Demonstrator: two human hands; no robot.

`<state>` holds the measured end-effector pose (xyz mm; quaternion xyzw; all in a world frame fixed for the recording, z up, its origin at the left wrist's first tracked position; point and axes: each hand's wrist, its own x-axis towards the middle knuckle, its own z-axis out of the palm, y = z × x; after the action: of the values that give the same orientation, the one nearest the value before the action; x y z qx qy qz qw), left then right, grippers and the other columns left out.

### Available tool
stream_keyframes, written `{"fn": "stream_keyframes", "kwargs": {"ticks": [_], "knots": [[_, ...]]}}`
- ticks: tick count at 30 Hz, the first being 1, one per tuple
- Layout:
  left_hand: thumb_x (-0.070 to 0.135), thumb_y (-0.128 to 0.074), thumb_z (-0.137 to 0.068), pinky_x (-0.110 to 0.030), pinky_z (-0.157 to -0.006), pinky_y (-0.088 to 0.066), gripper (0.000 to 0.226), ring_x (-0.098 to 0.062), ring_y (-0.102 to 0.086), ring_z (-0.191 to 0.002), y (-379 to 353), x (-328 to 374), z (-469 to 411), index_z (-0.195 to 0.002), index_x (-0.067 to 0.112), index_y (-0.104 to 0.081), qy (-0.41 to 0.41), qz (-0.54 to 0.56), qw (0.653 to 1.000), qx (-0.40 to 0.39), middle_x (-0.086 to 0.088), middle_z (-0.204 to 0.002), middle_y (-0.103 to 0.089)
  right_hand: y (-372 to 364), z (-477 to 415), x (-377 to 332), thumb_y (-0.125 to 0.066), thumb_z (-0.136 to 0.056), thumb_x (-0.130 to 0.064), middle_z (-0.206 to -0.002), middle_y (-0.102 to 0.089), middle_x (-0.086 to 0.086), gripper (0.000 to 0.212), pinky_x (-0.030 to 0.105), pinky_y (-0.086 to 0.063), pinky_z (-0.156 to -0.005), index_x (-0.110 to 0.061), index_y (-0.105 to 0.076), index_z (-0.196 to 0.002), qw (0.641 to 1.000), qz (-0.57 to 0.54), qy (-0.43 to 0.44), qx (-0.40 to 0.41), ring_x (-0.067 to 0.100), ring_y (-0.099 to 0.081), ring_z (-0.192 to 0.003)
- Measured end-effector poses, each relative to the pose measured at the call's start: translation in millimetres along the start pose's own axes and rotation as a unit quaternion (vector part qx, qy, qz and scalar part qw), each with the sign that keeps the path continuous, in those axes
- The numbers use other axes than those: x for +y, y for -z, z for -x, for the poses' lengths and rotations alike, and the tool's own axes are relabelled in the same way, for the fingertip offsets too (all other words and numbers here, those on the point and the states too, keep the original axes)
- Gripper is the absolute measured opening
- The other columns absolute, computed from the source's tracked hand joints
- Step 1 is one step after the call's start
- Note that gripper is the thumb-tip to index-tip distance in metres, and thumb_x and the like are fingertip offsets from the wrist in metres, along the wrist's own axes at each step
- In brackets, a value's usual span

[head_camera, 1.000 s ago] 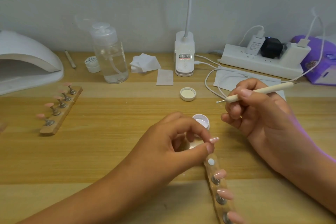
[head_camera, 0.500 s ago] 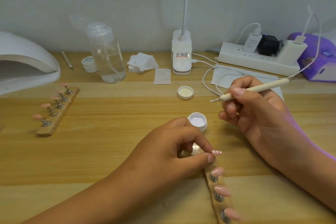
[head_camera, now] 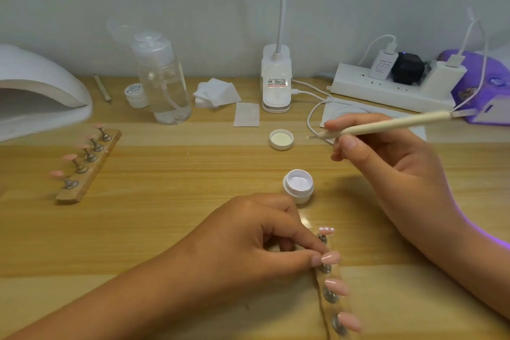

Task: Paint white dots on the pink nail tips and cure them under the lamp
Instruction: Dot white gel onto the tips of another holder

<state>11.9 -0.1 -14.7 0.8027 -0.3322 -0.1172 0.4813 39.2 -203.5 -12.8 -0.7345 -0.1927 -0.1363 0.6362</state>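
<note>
Two holders of pink nail tips stand on the counter [head_camera: 193,174]. At nine o'clock sits the curing lamp [head_camera: 41,96]; at its five o'clock, the far holder [head_camera: 88,165] carries five undotted tips. At six o'clock the left hand [head_camera: 248,246] has its fingers [head_camera: 292,258] curled, pinching the near holder [head_camera: 331,298], whose top tip [head_camera: 326,230] shows white dots. The open gel jar [head_camera: 298,185] lies at its twelve o'clock. At three o'clock the right hand [head_camera: 386,168] grips the dotting tool [head_camera: 386,125] pen-fashion. Judgement: the tips are light, stiff and loosely perched, and wet dots smear; lift by the holder's bare edges.
</note>
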Motion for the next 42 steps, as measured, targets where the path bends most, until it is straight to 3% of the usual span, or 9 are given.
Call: {"fn": "stream_keyframes", "kwargs": {"ticks": [6, 14, 22, 29, 32, 35, 37, 39, 42], "knots": [[0.042, -0.075, -0.078, -0.012, -0.058, -0.034, 0.013, -0.005, -0.052, -0.065, -3, -3, 2, -0.089, 0.035, -0.077, -0.005, -0.018, 1.000, 0.004, 0.009, -0.071, -0.054, -5, 2, 3, -0.056, -0.091, -0.016, -0.088, -0.064, -0.013, 0.014, 0.017, -0.047, -0.077, -0.020, -0.060, -0.104, 0.999, 0.028, -0.008, -0.042, 0.007, -0.060, -0.080], [0.041, -0.075, -0.078, -0.010, -0.058, -0.034, 0.013, -0.004, -0.051, -0.066, -2, -2, 0, -0.088, 0.032, -0.078, -0.006, -0.010, 1.000, 0.005, 0.007, -0.068, -0.055, -7, 2, 1, -0.053, -0.092, -0.026, -0.087, -0.063, -0.018, 0.011, 0.015, -0.045, -0.076, -0.024, -0.060, -0.101, 0.995, 0.077, -0.004, -0.058, 0.008, -0.059, -0.084], [0.040, -0.076, -0.078, -0.013, -0.060, -0.037, 0.012, -0.010, -0.053, -0.069, -2, 1, -1, -0.084, 0.030, -0.078, -0.011, -0.011, 1.000, 0.013, 0.004, -0.066, -0.056, -8, 4, 3, -0.054, -0.096, -0.030, -0.092, -0.059, -0.007, 0.008, 0.026, -0.047, -0.073, -0.022, -0.057, -0.096, 0.987, 0.130, 0.027, -0.093, 0.020, -0.054, -0.080], [0.035, -0.077, -0.077, -0.016, -0.058, -0.036, 0.010, -0.011, -0.051, -0.065, -2, 1, -1, -0.078, 0.025, -0.078, -0.013, -0.021, 1.000, 0.017, 0.003, -0.063, -0.053, -8, 4, 3, -0.050, -0.094, -0.034, -0.092, -0.058, -0.010, 0.014, 0.022, -0.045, -0.072, -0.022, -0.056, -0.095, 0.982, 0.152, 0.035, -0.108, 0.018, -0.051, -0.081], [0.026, -0.081, -0.075, -0.019, -0.055, -0.035, 0.007, -0.008, -0.045, -0.059, 0, 0, 0, -0.073, 0.023, -0.075, 0.004, 0.042, 0.999, 0.010, 0.000, -0.063, -0.049, -8, 3, 3, -0.050, -0.094, -0.035, -0.090, -0.057, -0.010, 0.013, 0.022, -0.044, -0.071, -0.024, -0.056, -0.095, 0.981, 0.156, 0.032, -0.114, 0.018, -0.051, -0.080], [0.032, -0.078, -0.070, -0.022, -0.056, -0.032, 0.007, -0.013, -0.040, -0.060, 4, 0, 0, -0.069, 0.028, -0.072, 0.025, 0.153, 0.987, 0.031, 0.002, -0.065, -0.045, -8, 3, 4, -0.049, -0.093, -0.036, -0.088, -0.057, -0.011, 0.013, 0.025, -0.044, -0.071, -0.025, -0.056, -0.094, 0.980, 0.156, 0.029, -0.119, 0.019, -0.050, -0.079], [0.035, -0.075, -0.068, -0.020, -0.061, -0.035, 0.008, -0.013, -0.047, -0.065, 7, 1, -1, -0.070, 0.028, -0.072, 0.035, 0.211, 0.975, 0.057, -0.005, -0.067, -0.051, -8, 4, 4, -0.049, -0.093, -0.037, -0.087, -0.057, -0.011, 0.011, 0.027, -0.044, -0.072, -0.028, -0.056, -0.094, 0.980, 0.154, 0.024, -0.122, 0.019, -0.050, -0.080], [0.031, -0.073, -0.069, -0.014, -0.068, -0.043, 0.005, -0.003, -0.059, -0.072, 9, 0, -3, -0.071, 0.027, -0.073, 0.035, 0.279, 0.955, 0.090, 0.001, -0.070, -0.065, -8, 4, 4, -0.050, -0.093, -0.038, -0.087, -0.057, -0.012, 0.011, 0.028, -0.044, -0.072, -0.029, -0.056, -0.095, 0.980, 0.155, 0.021, -0.126, 0.019, -0.050, -0.080], [0.030, -0.073, -0.067, -0.010, -0.062, -0.047, 0.003, -0.001, -0.064, -0.067, 11, -2, -7, -0.069, 0.028, -0.073, 0.056, 0.340, 0.928, 0.145, 0.007, -0.072, -0.070, -8, 4, 4, -0.049, -0.093, -0.038, -0.087, -0.057, -0.012, 0.013, 0.028, -0.044, -0.071, -0.028, -0.057, -0.095, 0.978, 0.160, 0.019, -0.132, 0.018, -0.050, -0.080]]}}
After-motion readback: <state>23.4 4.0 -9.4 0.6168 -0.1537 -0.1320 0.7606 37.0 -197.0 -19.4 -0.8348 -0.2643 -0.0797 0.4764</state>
